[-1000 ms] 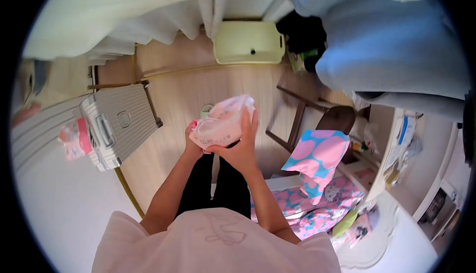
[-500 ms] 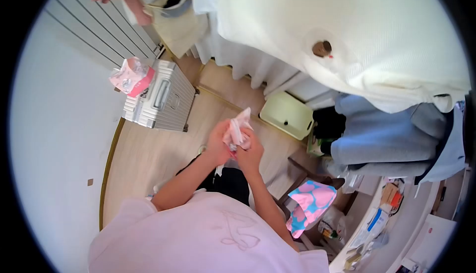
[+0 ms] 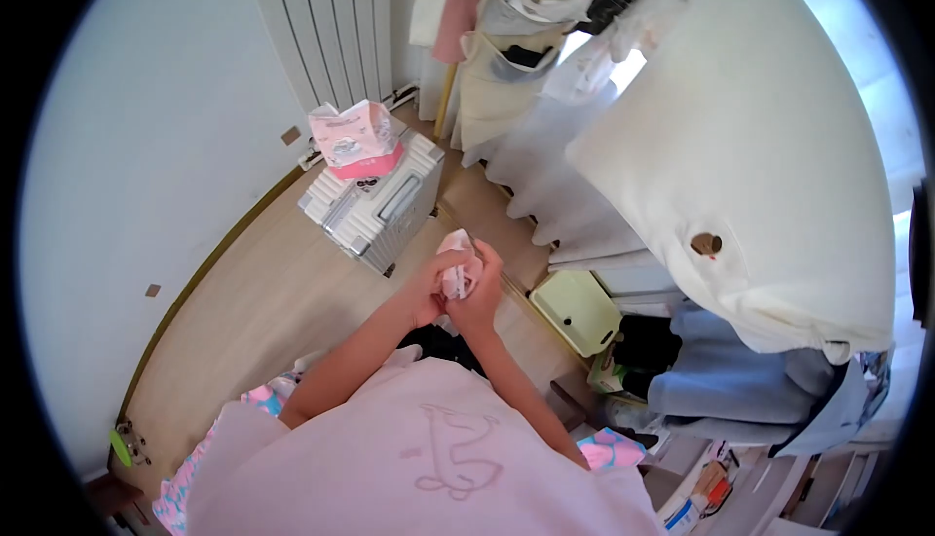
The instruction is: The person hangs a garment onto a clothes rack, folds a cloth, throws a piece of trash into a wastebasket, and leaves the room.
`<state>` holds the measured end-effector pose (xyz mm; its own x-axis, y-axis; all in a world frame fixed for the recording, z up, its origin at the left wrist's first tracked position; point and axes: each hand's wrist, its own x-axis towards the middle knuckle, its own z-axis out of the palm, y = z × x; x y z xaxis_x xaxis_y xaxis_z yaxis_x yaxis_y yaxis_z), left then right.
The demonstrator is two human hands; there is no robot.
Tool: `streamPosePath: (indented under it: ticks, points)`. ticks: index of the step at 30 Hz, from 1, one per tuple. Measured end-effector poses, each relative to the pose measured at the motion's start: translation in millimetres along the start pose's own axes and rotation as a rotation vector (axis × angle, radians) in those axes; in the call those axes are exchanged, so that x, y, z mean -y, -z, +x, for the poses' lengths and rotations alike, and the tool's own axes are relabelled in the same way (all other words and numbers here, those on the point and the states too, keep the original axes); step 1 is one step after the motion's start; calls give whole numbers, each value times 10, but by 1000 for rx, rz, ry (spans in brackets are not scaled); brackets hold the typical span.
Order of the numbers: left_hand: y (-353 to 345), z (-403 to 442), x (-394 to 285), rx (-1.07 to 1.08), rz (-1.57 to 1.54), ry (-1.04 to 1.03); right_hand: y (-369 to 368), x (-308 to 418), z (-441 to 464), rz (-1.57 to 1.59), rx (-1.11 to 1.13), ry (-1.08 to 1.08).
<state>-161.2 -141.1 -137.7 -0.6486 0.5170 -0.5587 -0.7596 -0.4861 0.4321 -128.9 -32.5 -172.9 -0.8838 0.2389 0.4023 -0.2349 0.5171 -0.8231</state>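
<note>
A crumpled, pale pink-and-white soft bundle is held up in front of my chest, cloth or thin wrapping, I cannot tell which. My left hand wraps its near left side. Fingers of my right hand curl around the right side, and both hands nearly meet beneath it. Beyond them stands a silver ribbed suitcase, carrying a pink-and-white printed bag on its top.
A light green plastic basin sits on the floor to the right. White covering fabric, a blue-grey garment and a cluttered shelf line the right side. A white radiator and hanging clothes are at the back.
My view has turned left, so the suitcase and basin appear further right. The bundle looks more bunched up between my hands, and the pink-and-blue patterned cloth is now mostly hidden by my arm.
</note>
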Motion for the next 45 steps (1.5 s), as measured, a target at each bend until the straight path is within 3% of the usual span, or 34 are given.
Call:
streamPosePath:
  ticks: [2,7,15,18,20,25,28,31,34,36,40,41,42,45]
  points:
    - [240,62,-69,-60,-46,-159,-252,-42,185,-13,170,176]
    - [705,-24,-414,-283,-252,-465,-928,318,494,-60,383,246]
    - [1419,-11,-1053,-720,-389,-858,-1930,155,1321,292,1139,329]
    - [1645,84,-1185,-857,-396,-919,-2608,-380,1785,365,1105,344]
    - [1708,165,-1258,-910,-384,-944,-3101,-817,2201,153,976,247]
    - [1592,402,-1488,-1061,-374,-988,-3598,-908,3085,-395,728,118]
    - [1622,484,-1529,-1134,-354,-1018,-3710,-1033,3091,-502,782,78]
    - [1601,510,-1546,-1167,-314,-1002,-3985,-1673,2887,-215,962,-102]
    - [1391,511,-1674,-1224,-233,-939,-3880,-1872,2599,17,685,44]
    - [1377,456,-1658,-1252,-91,-852,-3650,-1831,2504,201,669,37]
    - [1546,441,-1602,-1110,319,-921,-3079,-1619,2239,522,564,-31]
    - [1564,412,-1632,-1093,463,-904,-2876,-1540,2229,526,521,80]
    - [1567,377,-1652,-1069,606,-886,-2673,-1420,2224,583,519,6]
    - [1397,279,-1776,-833,635,-864,-2137,-1178,2088,701,446,-174]
